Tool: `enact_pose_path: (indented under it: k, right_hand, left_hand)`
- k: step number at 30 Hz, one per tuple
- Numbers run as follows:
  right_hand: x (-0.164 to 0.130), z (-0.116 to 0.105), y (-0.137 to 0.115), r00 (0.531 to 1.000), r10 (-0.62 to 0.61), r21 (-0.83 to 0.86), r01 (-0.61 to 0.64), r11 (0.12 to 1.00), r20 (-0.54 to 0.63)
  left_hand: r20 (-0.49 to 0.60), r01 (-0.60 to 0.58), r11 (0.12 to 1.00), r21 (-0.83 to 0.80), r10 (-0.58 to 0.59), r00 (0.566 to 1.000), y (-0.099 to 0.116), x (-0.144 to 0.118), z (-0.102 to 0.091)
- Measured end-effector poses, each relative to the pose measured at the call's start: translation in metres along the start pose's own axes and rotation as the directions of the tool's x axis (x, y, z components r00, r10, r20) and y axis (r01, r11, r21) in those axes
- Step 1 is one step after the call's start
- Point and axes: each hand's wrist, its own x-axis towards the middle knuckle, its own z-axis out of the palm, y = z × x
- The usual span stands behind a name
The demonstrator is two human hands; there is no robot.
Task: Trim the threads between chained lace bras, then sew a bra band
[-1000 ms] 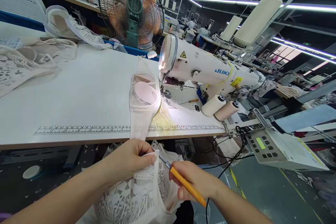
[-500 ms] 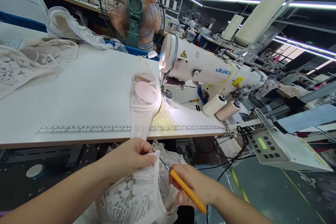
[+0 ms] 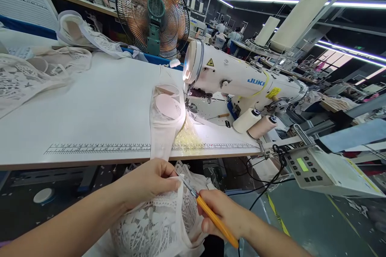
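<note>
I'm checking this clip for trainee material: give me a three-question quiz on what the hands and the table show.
1. True or false: the right hand holds an orange-handled tool whose metal tip points at the white lace garment.
2. What does the left hand do? A) rests on the table B) pinches the lace garment's edge C) turns the fan
3. Fill in: printed along the front edge of the white table is a ____.

Key: 1 true; 2 B; 3 ruler scale. The sewing machine stands apart from both hands, with a pale garment piece lying beside it.
</note>
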Motion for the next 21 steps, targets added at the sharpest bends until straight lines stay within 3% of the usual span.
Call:
enact_pose_path:
  k: [8,14,17,21]
  right_hand:
    - [0.004,0.014,0.011,0.997,0.018,0.118,-0.009,0.993,-0.074]
    - [0.008,0.021,0.019,0.957,-0.004,0.223,0.072,0.972,-0.290]
    - [0.004,0.016,0.008,0.930,-0.001,0.271,0.109,0.956,-0.368]
    - [-0.006,0.016,-0.015,0.942,-0.044,0.223,0.124,0.967,-0.333]
  left_hand:
    - [-0.014,-0.017,1.000,0.017,0.017,1.000,0.001,-0.001,0.002]
    - [-0.003,-0.015,0.997,0.078,0.015,1.000,0.000,-0.001,-0.001]
    - [-0.062,-0.033,0.996,0.078,0.038,0.997,-0.002,-0.003,-0.002]
    - [-0.149,-0.073,0.997,0.032,0.077,0.986,-0.008,-0.008,-0.004]
